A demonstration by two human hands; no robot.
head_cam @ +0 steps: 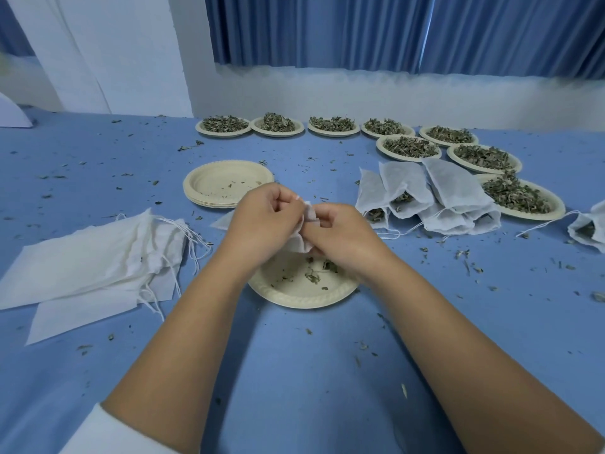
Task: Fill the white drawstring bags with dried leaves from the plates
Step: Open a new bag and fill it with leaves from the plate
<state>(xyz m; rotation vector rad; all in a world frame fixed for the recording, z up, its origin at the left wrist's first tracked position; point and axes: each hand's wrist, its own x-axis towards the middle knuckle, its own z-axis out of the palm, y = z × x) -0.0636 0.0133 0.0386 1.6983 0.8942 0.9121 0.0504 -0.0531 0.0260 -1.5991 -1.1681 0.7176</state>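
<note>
Centre of frame: left hand and right hand each pinch the same white bag with curled fingers, over a plate holding only a few leaf scraps. Flat empty bags piled at left. Filled bags lie right of centre. Plates of dried leaves line the upper right. Stack of empty plates behind the hands. Leaf crumbs scattered over the blue table.

Over a nearly bare plate at the centre, the left hand and right hand pinch one white bag between them. Flat bags lie at nine o'clock, stacked plates at eleven, filled bags at two, and leaf-heaped plates from twelve to two.
</note>
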